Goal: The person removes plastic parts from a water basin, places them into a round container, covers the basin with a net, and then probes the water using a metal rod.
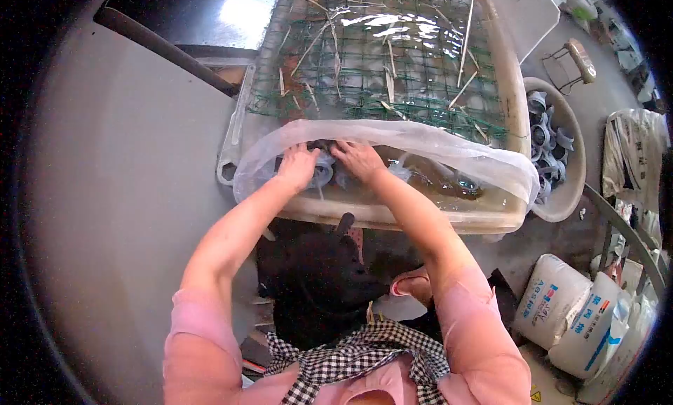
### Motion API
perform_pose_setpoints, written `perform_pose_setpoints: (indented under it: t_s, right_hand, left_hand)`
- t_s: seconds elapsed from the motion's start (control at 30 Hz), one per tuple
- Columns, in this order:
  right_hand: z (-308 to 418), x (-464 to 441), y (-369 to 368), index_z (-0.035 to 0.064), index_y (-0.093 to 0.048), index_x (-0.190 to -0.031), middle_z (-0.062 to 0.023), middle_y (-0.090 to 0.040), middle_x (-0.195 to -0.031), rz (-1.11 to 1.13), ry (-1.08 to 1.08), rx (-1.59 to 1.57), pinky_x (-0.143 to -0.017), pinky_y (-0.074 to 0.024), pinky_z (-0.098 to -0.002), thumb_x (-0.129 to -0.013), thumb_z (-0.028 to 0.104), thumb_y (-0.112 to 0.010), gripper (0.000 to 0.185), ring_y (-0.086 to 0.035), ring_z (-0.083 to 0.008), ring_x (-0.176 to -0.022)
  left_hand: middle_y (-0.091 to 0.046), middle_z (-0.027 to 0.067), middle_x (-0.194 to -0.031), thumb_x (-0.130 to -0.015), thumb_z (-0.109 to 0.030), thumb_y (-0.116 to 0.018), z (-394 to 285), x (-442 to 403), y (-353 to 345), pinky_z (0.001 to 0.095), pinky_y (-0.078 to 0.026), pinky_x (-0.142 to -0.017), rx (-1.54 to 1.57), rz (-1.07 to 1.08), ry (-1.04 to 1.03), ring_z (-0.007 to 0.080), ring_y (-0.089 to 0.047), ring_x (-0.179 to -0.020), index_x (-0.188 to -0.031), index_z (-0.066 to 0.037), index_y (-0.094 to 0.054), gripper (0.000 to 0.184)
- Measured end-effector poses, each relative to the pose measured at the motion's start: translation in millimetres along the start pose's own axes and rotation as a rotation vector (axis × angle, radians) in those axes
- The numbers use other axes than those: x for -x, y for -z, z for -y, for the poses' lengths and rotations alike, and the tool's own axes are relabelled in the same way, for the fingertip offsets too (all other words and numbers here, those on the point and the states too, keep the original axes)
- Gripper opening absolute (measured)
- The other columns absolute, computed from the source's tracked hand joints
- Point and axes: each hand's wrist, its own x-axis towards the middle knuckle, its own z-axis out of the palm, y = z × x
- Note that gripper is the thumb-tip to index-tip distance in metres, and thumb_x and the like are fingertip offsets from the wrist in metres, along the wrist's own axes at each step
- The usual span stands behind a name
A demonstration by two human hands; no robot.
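My left hand (297,168) reaches over the near rim of a large water tub (392,218), its fingers curled down beside a grey ring-shaped plastic part (321,172). Just to the right, my right hand (357,159) bends its fingers toward the left one, over a dark patch. Both sets of fingertips are partly hidden, so what they grip cannot be made out. A white sheer mesh cloth (413,140) runs across the tub in a band just beyond my hands. More grey parts lie in the shallow water around them.
Beyond the cloth, a green net (392,75) with pale strips on it covers the water. At the right stands a round basin (576,159) of grey plastic parts. White sacks (561,293) lie lower right, and a small stool (580,61) stands farther back.
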Motion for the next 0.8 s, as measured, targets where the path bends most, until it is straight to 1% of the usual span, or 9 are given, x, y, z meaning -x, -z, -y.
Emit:
perform_pose_setpoints:
  t_s: [0.07,0.13,0.23,0.37,0.4,0.5,0.67,0.73,0.8]
  right_hand:
    - [0,2,-9,0.0111,-0.052,-0.109,-0.0059,-0.05,-0.116,-0.037,0.03,-0.02,-0.091,-0.0415,-0.0341,-0.078,0.016,-0.051,0.031,-0.047,-0.0211,-0.111]
    - [-2,2,0,0.0098,-0.054,-0.092,-0.0049,-0.055,-0.1,0.122,0.091,-0.137,-0.091,-0.041,-0.0353,-0.078,0.015,-0.05,0.016,-0.05,-0.0208,-0.102]
    - [-3,10,20,0.0084,-0.054,-0.089,-0.0051,-0.056,-0.088,0.254,0.208,-0.021,-0.088,-0.0407,-0.0345,-0.077,0.014,-0.05,0.014,-0.052,-0.0212,-0.097]
    - [-1,32,62,0.0076,-0.053,-0.093,-0.0069,-0.058,-0.085,0.168,0.189,-0.064,-0.081,-0.0407,-0.0341,-0.078,0.015,-0.049,0.017,-0.054,-0.0246,-0.089]
    - [-2,33,70,0.0079,-0.052,-0.096,-0.0076,-0.057,-0.089,0.238,0.116,-0.093,-0.082,-0.0409,-0.0352,-0.075,0.013,-0.052,0.022,-0.053,-0.0255,-0.092]
    - [-17,45,85,0.008,-0.051,-0.097,-0.008,-0.057,-0.092,0.059,0.036,-0.105,-0.083,-0.0416,-0.0364,-0.073,0.012,-0.055,0.024,-0.053,-0.0265,-0.093]
    - [-37,55,123,0.0055,-0.055,-0.095,-0.0114,-0.059,-0.092,0.319,-0.118,-0.172,-0.082,-0.0441,-0.0395,-0.063,0.017,-0.066,0.036,-0.057,-0.0289,-0.091]
    - [-43,61,120,0.0015,-0.059,-0.097,-0.0149,-0.059,-0.099,0.598,-0.339,-0.233,-0.087,-0.0438,-0.0416,-0.065,0.023,-0.064,0.039,-0.057,-0.0324,-0.095]
    - [-57,64,122,-0.001,-0.06,-0.096,-0.0179,-0.059,-0.102,0.694,-0.505,-0.311,-0.088,-0.0435,-0.042,-0.067,0.027,-0.064,0.041,-0.056,-0.0339,-0.098]
  left_hand:
    - [-0.041,0.0248,-0.122,-0.083,-0.014,-0.053,10,-1,-12,0.0494,-0.031,-0.099,-0.094,-0.056,-0.069,0.0427,-0.034,-0.12,-0.12,-0.01,-0.049,0.038]
    - [-0.04,0.0248,-0.123,-0.08,-0.015,-0.057,13,-3,-10,0.0488,-0.032,-0.098,-0.036,-0.02,-0.037,0.0427,-0.036,-0.119,-0.117,-0.01,-0.052,0.038]
    - [-0.041,0.0241,-0.124,-0.074,-0.013,-0.065,6,0,4,0.0472,-0.035,-0.096,0.007,0.01,-0.057,0.0427,-0.04,-0.115,-0.115,-0.01,-0.055,0.042]
    - [-0.047,0.0263,-0.119,-0.063,-0.005,-0.07,1,0,39,0.0448,-0.041,-0.091,0.188,0.155,-0.063,0.042,-0.048,-0.108,-0.115,-0.005,-0.055,0.054]
    - [-0.054,0.0256,-0.109,-0.061,-0.001,-0.066,12,-3,27,0.0434,-0.044,-0.088,0.206,-0.03,-0.217,0.0411,-0.053,-0.101,-0.114,-0.004,-0.055,0.055]
    - [-0.056,0.0259,-0.108,-0.061,0.002,-0.061,16,-15,38,0.0407,-0.043,-0.09,0.437,0.042,-0.222,0.038,-0.053,-0.104,-0.114,-0.002,-0.055,0.054]
    - [-0.055,0.0249,-0.112,-0.065,-0.001,-0.062,13,-22,33,0.0391,-0.042,-0.092,0.379,0.029,-0.186,0.0355,-0.052,-0.108,-0.113,0.003,-0.054,0.049]
    - [-0.056,0.0246,-0.112,-0.071,-0.007,-0.063,6,-24,31,0.0395,-0.041,-0.093,0.439,0.007,-0.137,0.0355,-0.052,-0.108,-0.112,0.004,-0.054,0.043]
    - [-0.056,0.0246,-0.111,-0.074,-0.01,-0.062,4,-29,22,0.0398,-0.041,-0.093,0.477,-0.02,-0.096,0.0357,-0.052,-0.108,-0.112,0.004,-0.054,0.041]
